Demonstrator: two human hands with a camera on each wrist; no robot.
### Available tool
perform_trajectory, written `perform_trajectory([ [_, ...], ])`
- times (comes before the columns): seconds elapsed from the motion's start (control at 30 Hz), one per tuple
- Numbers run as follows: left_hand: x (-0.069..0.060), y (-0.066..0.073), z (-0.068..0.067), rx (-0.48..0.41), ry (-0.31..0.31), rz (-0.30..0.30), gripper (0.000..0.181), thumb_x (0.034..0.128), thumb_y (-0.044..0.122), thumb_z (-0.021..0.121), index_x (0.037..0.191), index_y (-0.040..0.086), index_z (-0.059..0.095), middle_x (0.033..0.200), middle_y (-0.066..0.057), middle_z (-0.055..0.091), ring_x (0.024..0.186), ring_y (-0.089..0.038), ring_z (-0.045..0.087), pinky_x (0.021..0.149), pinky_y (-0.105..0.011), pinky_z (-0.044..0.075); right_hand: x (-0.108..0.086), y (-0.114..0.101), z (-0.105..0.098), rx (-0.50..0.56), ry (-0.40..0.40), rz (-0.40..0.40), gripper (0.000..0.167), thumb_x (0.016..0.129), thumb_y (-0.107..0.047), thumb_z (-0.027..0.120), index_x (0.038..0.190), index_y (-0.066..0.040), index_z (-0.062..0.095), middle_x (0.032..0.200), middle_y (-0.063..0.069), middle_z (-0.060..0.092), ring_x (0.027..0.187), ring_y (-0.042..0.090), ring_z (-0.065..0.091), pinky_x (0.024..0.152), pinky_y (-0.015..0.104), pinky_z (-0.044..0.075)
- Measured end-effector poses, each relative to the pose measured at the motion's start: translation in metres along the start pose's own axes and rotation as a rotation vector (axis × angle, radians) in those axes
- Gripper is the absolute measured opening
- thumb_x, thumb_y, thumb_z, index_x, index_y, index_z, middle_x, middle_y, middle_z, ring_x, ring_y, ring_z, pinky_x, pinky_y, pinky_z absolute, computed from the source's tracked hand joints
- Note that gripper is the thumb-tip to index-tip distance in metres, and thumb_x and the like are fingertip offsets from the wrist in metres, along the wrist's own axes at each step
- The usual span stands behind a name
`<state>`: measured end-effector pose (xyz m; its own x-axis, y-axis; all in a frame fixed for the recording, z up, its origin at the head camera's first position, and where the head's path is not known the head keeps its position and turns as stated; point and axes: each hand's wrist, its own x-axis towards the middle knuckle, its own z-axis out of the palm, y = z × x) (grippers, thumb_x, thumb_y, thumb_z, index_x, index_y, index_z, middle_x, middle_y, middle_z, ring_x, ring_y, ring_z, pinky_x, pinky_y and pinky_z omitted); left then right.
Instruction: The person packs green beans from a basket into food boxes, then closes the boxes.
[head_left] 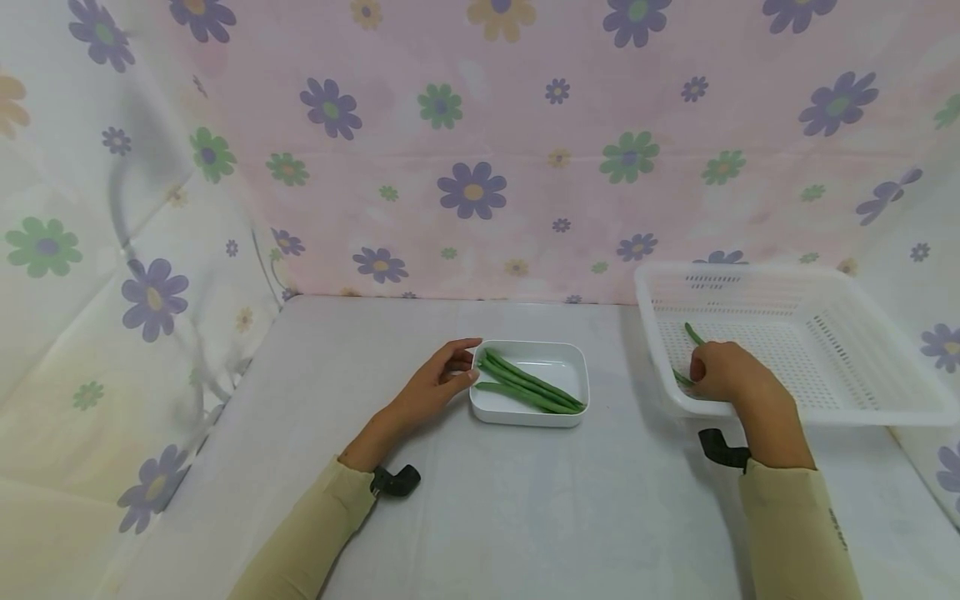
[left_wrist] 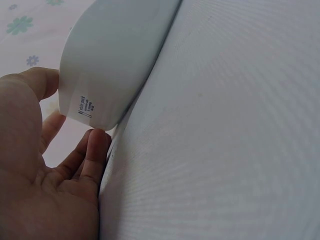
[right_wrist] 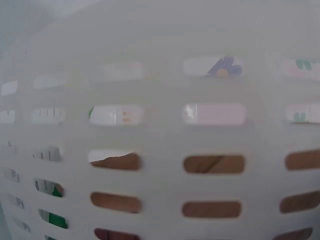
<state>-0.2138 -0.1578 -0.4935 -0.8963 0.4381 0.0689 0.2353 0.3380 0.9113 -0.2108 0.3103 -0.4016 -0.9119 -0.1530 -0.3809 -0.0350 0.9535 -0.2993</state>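
Note:
A white rectangular dish (head_left: 528,417) holds several green beans (head_left: 525,383) lying side by side. My left hand (head_left: 431,383) grips the dish at its left end, thumb on the rim and index finger by the far corner; the left wrist view shows the other fingers loosely bent beside the dish (left_wrist: 115,55). Inside a white slotted basket (head_left: 832,415), my right hand (head_left: 731,375) has its fingers curled down around a green bean (head_left: 682,379). Another bean end (head_left: 693,334) shows just beyond the knuckles. Its fingertips are mostly hidden; the basket wall (right_wrist: 162,135) covers most of the right wrist view.
The basket stands at the right end of the white-covered table (head_left: 540,508), its near wall in front of my right wrist. Flowered cloth (head_left: 525,225) hangs at the back and on both sides. A black strap mount (head_left: 397,481) sits on my left wrist.

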Motion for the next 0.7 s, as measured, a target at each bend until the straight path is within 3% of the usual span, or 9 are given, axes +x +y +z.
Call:
perform_trajectory([
  [0.37,-0.0008,0.0011,0.0005,-0.022,0.009,0.020,0.055,0.1086,0.022,0.064,0.160,0.022,0.045,0.141,-0.014,0.057,0.132,-0.029,0.057,0.110,-0.052,0.047,-0.0030,-0.0022,-0.0009,-0.011,0.001,0.013,0.011,0.088,-0.003,0.076,0.094,0.005,0.072,0.088,0.016,0.069,0.079,0.032,0.061,0.069,0.043,0.054],
  [0.7,-0.0010,0.0013,-0.0002,-0.005,0.004,0.019,0.056,0.1088,0.025,0.064,0.161,0.025,0.044,0.141,-0.011,0.058,0.132,-0.027,0.058,0.110,-0.050,0.047,-0.0028,-0.0018,-0.0008,-0.026,0.051,0.014,0.016,0.088,-0.005,0.075,0.097,0.008,0.072,0.089,0.019,0.071,0.078,0.033,0.062,0.068,0.046,0.055],
])
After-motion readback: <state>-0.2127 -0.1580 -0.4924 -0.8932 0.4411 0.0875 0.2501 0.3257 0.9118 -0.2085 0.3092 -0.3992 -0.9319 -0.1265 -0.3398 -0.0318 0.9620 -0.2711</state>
